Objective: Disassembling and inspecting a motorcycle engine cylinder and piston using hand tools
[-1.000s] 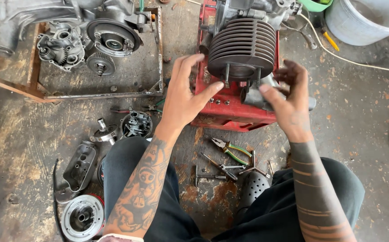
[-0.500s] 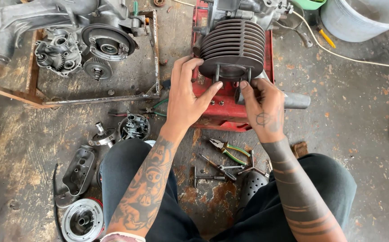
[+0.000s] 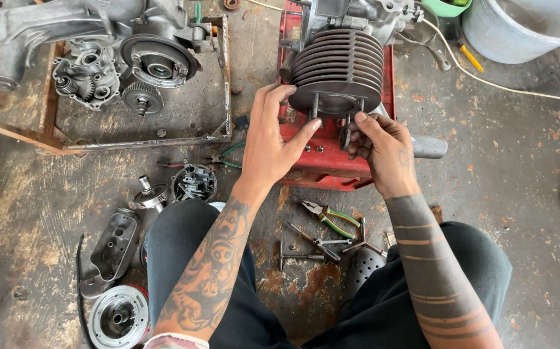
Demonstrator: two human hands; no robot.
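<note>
Both forearms reach forward from the lap. The left hand (image 3: 268, 143) is spread, thumb and fingertips touching the near rim of the finned cylinder (image 3: 338, 68). The right hand (image 3: 382, 145) has curled fingers pinching a stud (image 3: 346, 129) under that rim. Half a second ago the left hand lay flatter against the cylinder.

Floor: bare concrete floor (image 3: 525, 187), grey, heavily stained with dark oil and rust-coloured patches. A rusted steel angle frame (image 3: 223, 84) lies flat on it at upper left. A grey plastic tub (image 3: 525, 29) stands at upper right. A pale cable (image 3: 519, 87) runs across the floor. Lighting: even, diffuse daylight.
</note>
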